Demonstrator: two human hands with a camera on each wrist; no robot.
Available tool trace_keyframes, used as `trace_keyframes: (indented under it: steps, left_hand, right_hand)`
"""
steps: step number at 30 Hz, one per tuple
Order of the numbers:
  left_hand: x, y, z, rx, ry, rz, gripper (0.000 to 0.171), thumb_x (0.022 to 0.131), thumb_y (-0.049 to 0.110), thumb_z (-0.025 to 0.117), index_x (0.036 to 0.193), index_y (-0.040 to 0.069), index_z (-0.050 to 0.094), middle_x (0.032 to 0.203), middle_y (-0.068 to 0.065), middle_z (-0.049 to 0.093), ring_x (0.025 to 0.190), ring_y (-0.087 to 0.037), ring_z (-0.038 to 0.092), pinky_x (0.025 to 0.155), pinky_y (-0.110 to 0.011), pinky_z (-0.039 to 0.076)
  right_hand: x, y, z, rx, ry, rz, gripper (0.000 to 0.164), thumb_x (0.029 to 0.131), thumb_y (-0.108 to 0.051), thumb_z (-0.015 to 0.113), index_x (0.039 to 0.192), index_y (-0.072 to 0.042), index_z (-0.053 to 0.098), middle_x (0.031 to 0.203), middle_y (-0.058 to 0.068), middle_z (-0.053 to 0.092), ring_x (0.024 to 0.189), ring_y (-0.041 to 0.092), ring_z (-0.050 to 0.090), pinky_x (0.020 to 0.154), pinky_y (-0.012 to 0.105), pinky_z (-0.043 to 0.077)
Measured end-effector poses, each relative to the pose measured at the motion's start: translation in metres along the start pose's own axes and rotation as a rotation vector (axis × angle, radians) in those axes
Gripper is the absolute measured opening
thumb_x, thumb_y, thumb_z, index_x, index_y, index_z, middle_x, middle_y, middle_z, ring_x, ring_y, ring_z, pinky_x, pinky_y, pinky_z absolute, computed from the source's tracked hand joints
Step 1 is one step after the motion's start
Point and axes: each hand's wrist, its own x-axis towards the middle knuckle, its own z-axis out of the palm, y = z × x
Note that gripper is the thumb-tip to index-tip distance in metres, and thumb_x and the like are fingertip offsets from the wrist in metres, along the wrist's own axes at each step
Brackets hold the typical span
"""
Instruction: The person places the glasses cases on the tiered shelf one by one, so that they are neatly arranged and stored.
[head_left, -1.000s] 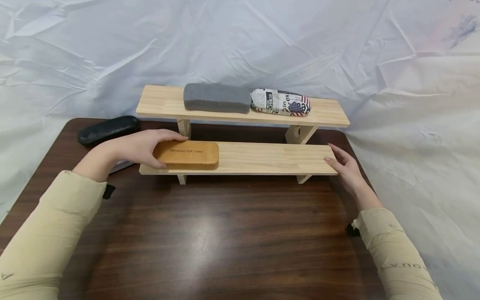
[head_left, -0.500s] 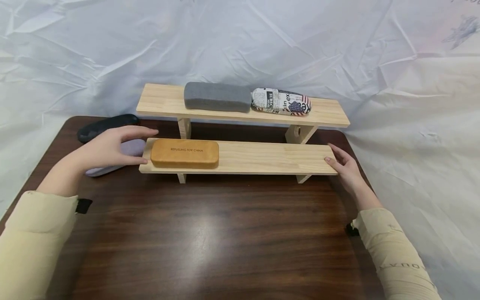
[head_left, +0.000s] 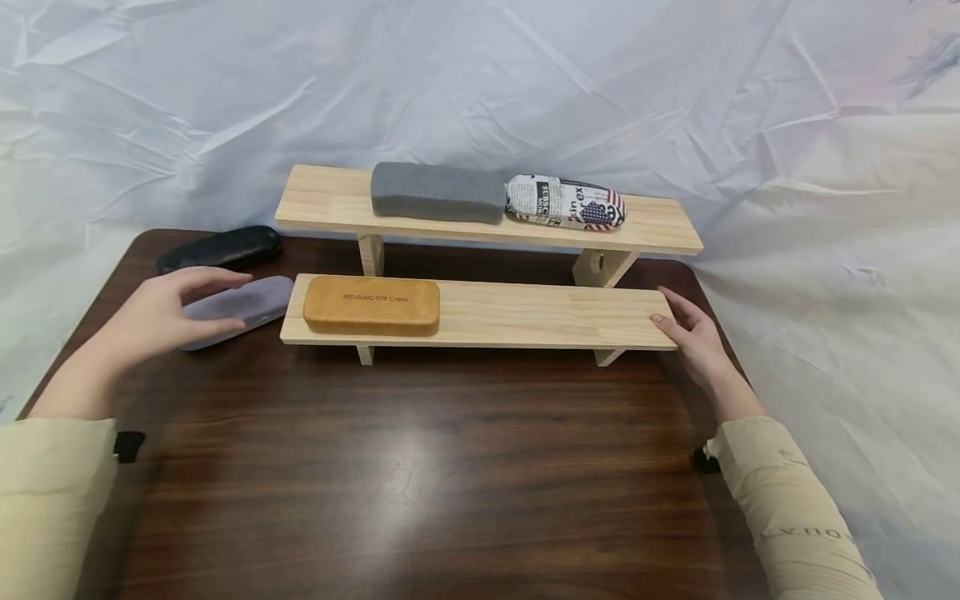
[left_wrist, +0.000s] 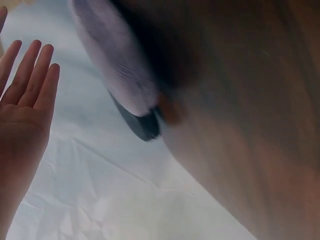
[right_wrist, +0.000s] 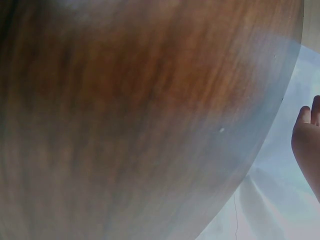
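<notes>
My left hand (head_left: 161,312) is over the lavender glasses case (head_left: 258,300) on the table's left side, thumb and fingers spread apart with nothing gripped. In the left wrist view its fingers are straight, beside the lavender case (left_wrist: 115,55). My right hand (head_left: 693,333) grips the right end of the lower board of a two-tier wooden shelf (head_left: 525,315), thumb on top. On that board's left end lies a tan glasses case (head_left: 371,306) lettered "REFUELING FOR CHINA". The upper board carries a grey case (head_left: 438,192) and a newsprint-patterned case (head_left: 566,202) side by side.
Behind the lavender case, a black glasses case (head_left: 217,248) lies near the back left table corner. The dark wooden table (head_left: 450,467) extends in front of the shelf. A wrinkled white sheet (head_left: 480,83) hangs behind it and along the right side.
My left hand has let go of the tan case and moved left off the shelf to the lavender case. My right hand stays on the board's end.
</notes>
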Motion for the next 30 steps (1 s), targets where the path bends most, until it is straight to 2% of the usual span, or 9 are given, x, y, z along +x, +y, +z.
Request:
trace_keyframes:
  steps: [3, 6, 11, 13, 15, 17, 20, 21, 30]
  left_hand:
    - [-0.002, -0.008, -0.001, 0.009, 0.014, -0.003, 0.064, 0.084, 0.022, 0.093, 0.142, 0.013, 0.067, 0.139, -0.018, 0.066, 0.109, 0.031, 0.038, 0.087, 0.003, 0.032]
    - [-0.002, -0.014, -0.002, 0.024, 0.023, -0.001, 0.063, 0.083, 0.018, 0.093, 0.140, 0.009, 0.067, 0.135, -0.024, 0.068, 0.105, 0.031, 0.038, 0.082, 0.006, 0.028]
    - [-0.001, -0.024, -0.004, 0.072, 0.025, -0.004, 0.064, 0.081, 0.016, 0.094, 0.138, 0.005, 0.068, 0.131, -0.027, 0.070, 0.102, 0.032, 0.035, 0.081, 0.003, 0.025]
    - [-0.001, -0.028, -0.005, 0.094, 0.018, -0.012, 0.065, 0.080, 0.018, 0.094, 0.139, 0.005, 0.068, 0.132, -0.027, 0.070, 0.102, 0.031, 0.035, 0.084, -0.003, 0.029]
    - [0.000, -0.031, -0.006, 0.110, -0.007, -0.027, 0.067, 0.081, 0.020, 0.094, 0.140, 0.004, 0.066, 0.134, -0.029, 0.068, 0.110, 0.017, 0.048, 0.096, -0.016, 0.039]
    - [0.002, -0.034, -0.006, 0.127, -0.039, -0.046, 0.069, 0.082, 0.022, 0.094, 0.141, 0.003, 0.065, 0.138, -0.031, 0.065, 0.123, -0.008, 0.057, 0.103, -0.038, 0.044]
    - [0.005, -0.038, -0.006, 0.139, -0.088, -0.076, 0.072, 0.083, 0.024, 0.093, 0.143, 0.000, 0.061, 0.141, -0.036, 0.060, 0.132, -0.047, 0.052, 0.103, -0.065, 0.041]
    - [0.006, -0.040, -0.006, 0.143, -0.103, -0.083, 0.074, 0.083, 0.026, 0.093, 0.143, -0.001, 0.060, 0.142, -0.037, 0.058, 0.134, -0.052, 0.050, 0.104, -0.068, 0.040]
    - [0.012, -0.047, 0.001, 0.189, -0.151, -0.116, 0.083, 0.080, 0.033, 0.094, 0.144, -0.004, 0.057, 0.147, -0.039, 0.051, 0.134, -0.057, 0.048, 0.105, -0.074, 0.040]
  right_hand:
    - [0.000, 0.001, -0.001, 0.001, 0.001, 0.003, 0.067, 0.105, -0.013, 0.067, 0.165, -0.006, 0.037, 0.129, -0.018, 0.055, 0.113, 0.000, 0.056, 0.086, 0.008, 0.053]
    - [0.000, 0.001, -0.001, -0.004, 0.000, 0.005, 0.066, 0.105, -0.013, 0.067, 0.165, -0.008, 0.038, 0.129, -0.018, 0.056, 0.113, 0.000, 0.056, 0.085, 0.008, 0.053]
    - [0.001, 0.003, -0.002, -0.002, -0.004, 0.000, 0.065, 0.106, -0.012, 0.066, 0.165, -0.009, 0.039, 0.129, -0.018, 0.056, 0.112, 0.000, 0.057, 0.085, 0.008, 0.053]
    - [0.001, 0.003, -0.002, 0.004, -0.006, -0.003, 0.064, 0.106, -0.011, 0.065, 0.165, -0.010, 0.039, 0.129, -0.017, 0.057, 0.111, 0.000, 0.057, 0.085, 0.008, 0.053]
    - [0.001, 0.002, -0.001, 0.004, -0.005, -0.003, 0.064, 0.106, -0.010, 0.065, 0.165, -0.010, 0.040, 0.129, -0.017, 0.057, 0.111, 0.000, 0.058, 0.085, 0.008, 0.053]
    - [0.001, 0.002, -0.001, 0.007, -0.005, 0.002, 0.065, 0.106, -0.011, 0.065, 0.165, -0.009, 0.039, 0.131, -0.017, 0.055, 0.113, 0.000, 0.057, 0.086, 0.008, 0.053]
    - [0.000, 0.000, -0.001, 0.001, -0.006, 0.012, 0.068, 0.106, -0.013, 0.066, 0.166, -0.007, 0.035, 0.135, -0.014, 0.053, 0.115, -0.001, 0.055, 0.087, 0.008, 0.053]
    - [0.000, 0.000, -0.001, -0.003, -0.006, 0.015, 0.069, 0.106, -0.014, 0.066, 0.167, -0.006, 0.033, 0.136, -0.013, 0.052, 0.116, -0.001, 0.055, 0.087, 0.008, 0.053]
    - [0.001, 0.000, -0.001, -0.014, 0.001, 0.021, 0.072, 0.106, -0.014, 0.066, 0.167, -0.003, 0.030, 0.136, -0.014, 0.051, 0.116, -0.001, 0.054, 0.086, 0.007, 0.053]
